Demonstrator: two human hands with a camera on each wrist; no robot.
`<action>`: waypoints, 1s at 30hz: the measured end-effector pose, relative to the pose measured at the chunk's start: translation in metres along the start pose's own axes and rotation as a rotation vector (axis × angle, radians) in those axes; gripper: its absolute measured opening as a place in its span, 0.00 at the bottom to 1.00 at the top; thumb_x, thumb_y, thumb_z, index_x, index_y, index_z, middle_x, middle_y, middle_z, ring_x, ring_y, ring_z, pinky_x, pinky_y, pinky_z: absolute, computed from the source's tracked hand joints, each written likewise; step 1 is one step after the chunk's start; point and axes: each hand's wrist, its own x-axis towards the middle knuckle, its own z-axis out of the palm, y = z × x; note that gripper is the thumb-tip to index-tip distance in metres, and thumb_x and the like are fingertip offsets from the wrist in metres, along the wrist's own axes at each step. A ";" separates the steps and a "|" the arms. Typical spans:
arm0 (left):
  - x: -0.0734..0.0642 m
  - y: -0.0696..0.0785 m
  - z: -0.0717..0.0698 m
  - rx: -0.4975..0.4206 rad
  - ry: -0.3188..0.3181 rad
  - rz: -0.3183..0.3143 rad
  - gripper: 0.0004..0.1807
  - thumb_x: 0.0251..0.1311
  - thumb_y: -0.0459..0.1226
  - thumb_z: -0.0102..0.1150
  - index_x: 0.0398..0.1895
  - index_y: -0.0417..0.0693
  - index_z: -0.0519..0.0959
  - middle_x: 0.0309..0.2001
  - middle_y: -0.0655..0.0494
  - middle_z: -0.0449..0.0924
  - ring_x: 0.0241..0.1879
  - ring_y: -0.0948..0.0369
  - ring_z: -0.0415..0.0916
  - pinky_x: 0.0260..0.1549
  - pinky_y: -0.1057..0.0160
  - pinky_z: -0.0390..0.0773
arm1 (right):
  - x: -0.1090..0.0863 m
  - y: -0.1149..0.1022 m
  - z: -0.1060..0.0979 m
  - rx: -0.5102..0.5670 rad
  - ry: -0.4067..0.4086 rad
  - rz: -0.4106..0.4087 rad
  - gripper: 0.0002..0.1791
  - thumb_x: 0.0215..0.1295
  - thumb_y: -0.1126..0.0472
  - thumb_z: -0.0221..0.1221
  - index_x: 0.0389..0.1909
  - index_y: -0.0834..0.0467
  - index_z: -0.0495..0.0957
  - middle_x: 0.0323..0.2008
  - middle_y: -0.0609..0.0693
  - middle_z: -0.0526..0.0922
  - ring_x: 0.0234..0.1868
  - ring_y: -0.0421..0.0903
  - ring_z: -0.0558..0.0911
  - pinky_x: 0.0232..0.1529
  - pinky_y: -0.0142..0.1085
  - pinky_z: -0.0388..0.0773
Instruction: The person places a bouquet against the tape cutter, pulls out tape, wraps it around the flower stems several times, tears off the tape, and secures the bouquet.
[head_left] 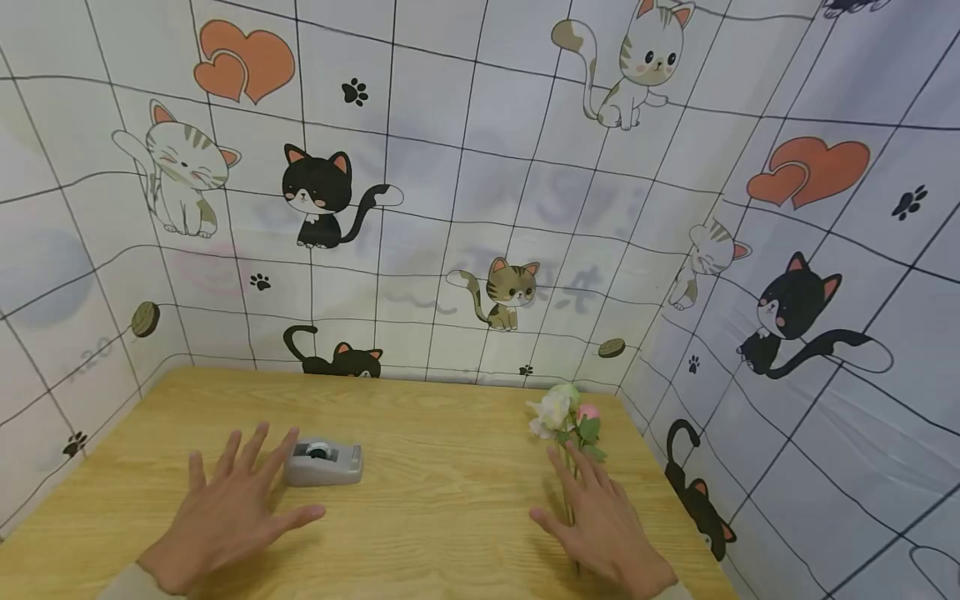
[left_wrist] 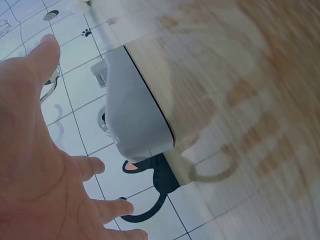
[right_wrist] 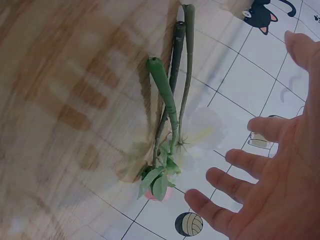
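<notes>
A grey tape dispenser (head_left: 326, 471) stands on the left half of the wooden table (head_left: 442, 483). My left hand (head_left: 225, 512) is spread just left of it, fingers straight and holding nothing. In the left wrist view the dispenser's smooth side (left_wrist: 132, 110) shows beyond the palm. On the right lie long-stemmed flowers, a white bloom (head_left: 553, 410) and a pink bud (head_left: 588, 412) with green leaves. Over their stems hovers my right hand (head_left: 603, 525), fingers extended, nothing gripped. Several green stems (right_wrist: 164, 87) point toward the camera in the right wrist view, with the right palm beside them.
A white grid-patterned sheet (head_left: 427, 167) with cartoon cats and hearts hangs behind the table and along both sides. The table's back edge (head_left: 420, 382) meets it. The glossy tabletop mirrors the hands in both wrist views.
</notes>
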 end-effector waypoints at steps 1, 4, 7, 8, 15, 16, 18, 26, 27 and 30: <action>0.000 0.002 0.000 0.000 0.004 0.001 0.66 0.66 0.79 0.67 0.97 0.56 0.58 0.93 0.25 0.52 0.86 0.14 0.52 0.73 0.00 0.41 | 0.000 0.000 -0.001 0.001 -0.005 0.007 0.53 0.82 0.21 0.58 0.96 0.43 0.60 0.93 0.61 0.63 0.88 0.75 0.70 0.76 0.79 0.77; 0.000 0.007 -0.002 0.000 0.025 0.009 0.65 0.66 0.79 0.68 0.96 0.57 0.60 0.92 0.26 0.54 0.86 0.16 0.54 0.74 0.01 0.45 | 0.001 -0.001 -0.002 0.009 -0.020 0.031 0.53 0.82 0.21 0.58 0.95 0.46 0.62 0.91 0.63 0.66 0.86 0.74 0.72 0.73 0.79 0.79; 0.000 0.012 -0.003 0.001 0.038 0.017 0.63 0.65 0.79 0.69 0.95 0.57 0.62 0.92 0.27 0.57 0.86 0.17 0.57 0.73 0.02 0.48 | 0.002 -0.001 -0.002 0.015 -0.023 0.045 0.52 0.82 0.23 0.60 0.93 0.50 0.64 0.87 0.66 0.70 0.84 0.74 0.74 0.72 0.76 0.82; 0.000 0.014 -0.003 0.003 0.043 0.022 0.63 0.65 0.79 0.69 0.95 0.57 0.63 0.92 0.28 0.58 0.86 0.17 0.58 0.73 0.02 0.49 | 0.003 -0.001 -0.002 0.020 -0.021 0.050 0.52 0.82 0.24 0.61 0.93 0.51 0.65 0.86 0.67 0.72 0.83 0.74 0.75 0.70 0.75 0.84; 0.002 0.024 -0.005 -0.003 0.057 0.052 0.60 0.66 0.78 0.70 0.92 0.57 0.68 0.90 0.30 0.64 0.84 0.18 0.62 0.72 0.02 0.53 | 0.007 0.000 -0.005 0.075 -0.001 0.099 0.48 0.81 0.33 0.70 0.89 0.54 0.70 0.79 0.67 0.77 0.77 0.72 0.81 0.53 0.67 0.94; 0.002 0.025 -0.005 -0.002 0.057 0.054 0.60 0.66 0.78 0.70 0.92 0.58 0.68 0.90 0.30 0.64 0.84 0.18 0.63 0.71 0.02 0.54 | 0.007 0.000 -0.004 0.091 -0.004 0.106 0.47 0.81 0.33 0.71 0.89 0.54 0.70 0.79 0.68 0.77 0.77 0.72 0.81 0.53 0.67 0.93; 0.003 0.027 -0.004 0.007 0.063 0.061 0.59 0.66 0.78 0.69 0.92 0.58 0.69 0.89 0.31 0.66 0.84 0.18 0.65 0.71 0.02 0.55 | 0.007 0.005 0.000 0.111 0.010 0.103 0.48 0.81 0.33 0.71 0.88 0.56 0.71 0.78 0.70 0.77 0.75 0.73 0.81 0.52 0.69 0.93; 0.006 0.037 -0.004 0.011 0.106 0.073 0.58 0.67 0.79 0.68 0.90 0.58 0.72 0.86 0.33 0.71 0.82 0.24 0.70 0.73 0.05 0.61 | 0.016 0.029 0.028 0.062 0.101 0.056 0.49 0.81 0.33 0.70 0.85 0.66 0.72 0.72 0.73 0.81 0.65 0.73 0.88 0.56 0.69 0.92; 0.006 0.038 -0.004 0.010 0.108 0.072 0.58 0.67 0.79 0.68 0.90 0.57 0.72 0.86 0.33 0.71 0.82 0.24 0.71 0.73 0.05 0.61 | 0.017 0.027 0.025 0.070 0.091 0.065 0.50 0.81 0.35 0.72 0.85 0.67 0.72 0.72 0.73 0.81 0.63 0.72 0.89 0.55 0.67 0.92; 0.007 0.040 -0.005 0.010 0.110 0.070 0.57 0.68 0.79 0.68 0.90 0.57 0.72 0.86 0.34 0.72 0.81 0.24 0.71 0.73 0.06 0.63 | 0.016 0.014 0.010 0.104 0.023 0.116 0.49 0.77 0.42 0.77 0.83 0.71 0.73 0.71 0.76 0.80 0.59 0.72 0.91 0.52 0.64 0.94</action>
